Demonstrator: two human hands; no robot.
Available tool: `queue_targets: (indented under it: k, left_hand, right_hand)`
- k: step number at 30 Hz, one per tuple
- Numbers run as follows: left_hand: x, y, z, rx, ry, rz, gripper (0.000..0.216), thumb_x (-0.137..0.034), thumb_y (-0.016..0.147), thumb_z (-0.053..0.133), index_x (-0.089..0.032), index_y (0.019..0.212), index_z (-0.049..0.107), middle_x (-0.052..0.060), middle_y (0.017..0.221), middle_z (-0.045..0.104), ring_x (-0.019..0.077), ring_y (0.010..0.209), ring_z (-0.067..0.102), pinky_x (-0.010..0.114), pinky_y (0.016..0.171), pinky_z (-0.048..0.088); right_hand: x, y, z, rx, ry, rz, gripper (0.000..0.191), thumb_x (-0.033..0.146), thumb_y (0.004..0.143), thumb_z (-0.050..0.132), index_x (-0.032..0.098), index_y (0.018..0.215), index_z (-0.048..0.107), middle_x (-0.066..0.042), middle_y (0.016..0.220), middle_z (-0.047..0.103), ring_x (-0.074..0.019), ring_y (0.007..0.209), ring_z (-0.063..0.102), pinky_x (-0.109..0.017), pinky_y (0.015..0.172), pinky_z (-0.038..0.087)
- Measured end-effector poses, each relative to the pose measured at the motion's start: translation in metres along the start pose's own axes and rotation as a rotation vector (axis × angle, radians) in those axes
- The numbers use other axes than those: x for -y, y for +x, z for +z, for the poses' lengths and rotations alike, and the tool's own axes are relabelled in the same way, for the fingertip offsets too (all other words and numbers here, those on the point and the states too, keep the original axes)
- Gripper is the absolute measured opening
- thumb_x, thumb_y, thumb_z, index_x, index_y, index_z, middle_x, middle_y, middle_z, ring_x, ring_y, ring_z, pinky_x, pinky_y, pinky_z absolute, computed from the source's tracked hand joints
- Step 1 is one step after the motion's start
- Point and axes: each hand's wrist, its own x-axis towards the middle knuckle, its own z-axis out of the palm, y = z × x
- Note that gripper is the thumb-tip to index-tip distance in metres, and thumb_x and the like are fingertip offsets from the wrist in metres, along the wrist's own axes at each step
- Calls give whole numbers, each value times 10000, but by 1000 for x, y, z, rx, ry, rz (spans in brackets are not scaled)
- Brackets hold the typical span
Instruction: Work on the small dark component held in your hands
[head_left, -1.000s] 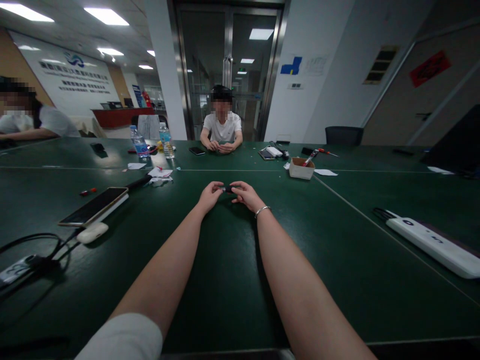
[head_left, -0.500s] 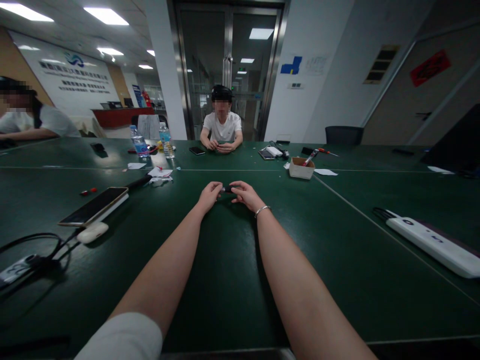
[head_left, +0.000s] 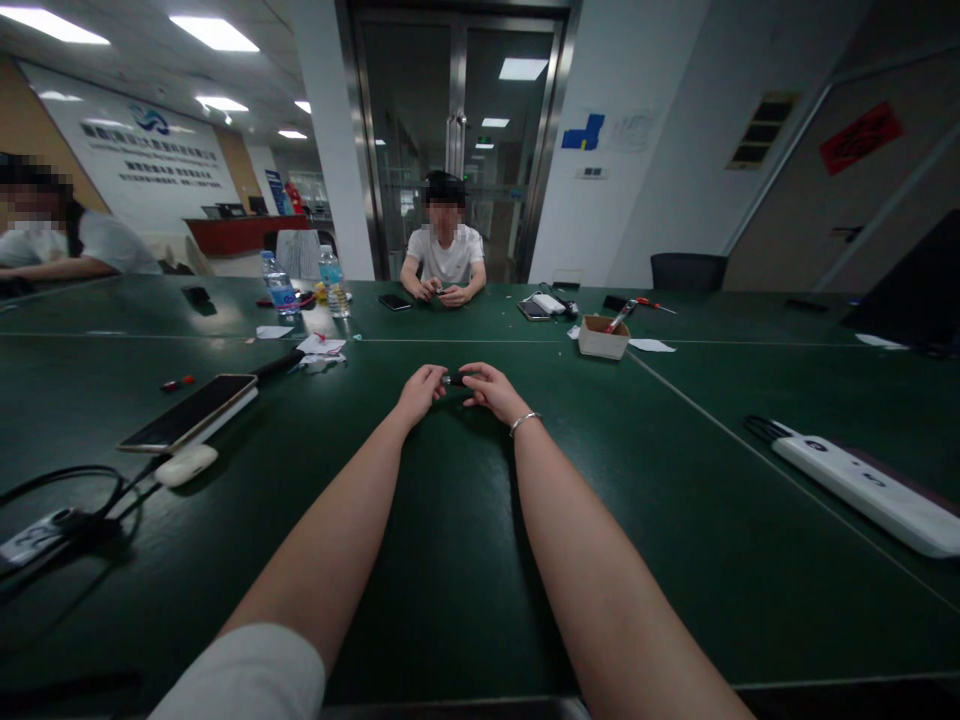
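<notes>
Both my arms stretch out over the dark green table (head_left: 450,560). My left hand (head_left: 420,392) and my right hand (head_left: 489,389) meet at the table's middle, fingers curled and pinched. Between their fingertips sits a small dark object (head_left: 454,379) with a pale end; it is too small to name. Both hands grip it, one at each end. A thin silver bracelet (head_left: 524,421) circles my right wrist. My hands rest low, at or just above the tabletop.
A phone on a white case (head_left: 187,411), a white pod (head_left: 184,465) and black cables (head_left: 67,510) lie at the left. A white power strip (head_left: 862,483) lies at the right. Farther off stand a cardboard box (head_left: 602,336), water bottles (head_left: 281,285) and papers. One person sits opposite, another at far left.
My hands have stayed where they were, still pinching the small object. The person opposite has shifted their hands slightly.
</notes>
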Motion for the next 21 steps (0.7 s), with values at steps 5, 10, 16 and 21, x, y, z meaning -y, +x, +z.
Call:
queue_targets:
  k: [5, 10, 16, 21]
  left_hand:
    - [0, 0, 1, -5, 35, 31, 235, -268, 789, 569, -173, 999, 620, 0, 682, 568, 103, 598, 517, 208, 542, 402]
    - [-2, -2, 0, 1, 27, 52, 240, -260, 791, 560, -175, 1008, 619, 12, 729, 594, 112, 638, 539, 214, 562, 418]
    - [3, 0, -1, 8, 16, 60, 239, -263, 787, 562, -180, 1003, 623, 35, 833, 626, 122, 698, 573, 213, 555, 426]
    - [8, 3, -2, 24, -51, 54, 252, -305, 768, 610, -167, 979, 623, 36, 794, 640, 135, 678, 600, 252, 587, 470]
  right_hand:
    - [2, -2, 1, -5, -1, 1, 237, 183, 714, 699, 192, 932, 605, 77, 622, 545, -7, 390, 357, -241, 501, 579]
    - [3, -2, 1, 4, -3, 0, 241, 177, 714, 700, 193, 936, 607, 70, 640, 555, -7, 397, 363, -236, 503, 579]
    - [3, -2, 2, -3, 2, 0, 220, 156, 725, 679, 186, 931, 606, 69, 649, 564, -1, 385, 358, -229, 495, 579]
    - [3, -3, 2, 1, -2, 4, 236, 162, 721, 696, 182, 938, 604, 76, 629, 559, -3, 386, 371, -229, 500, 581]
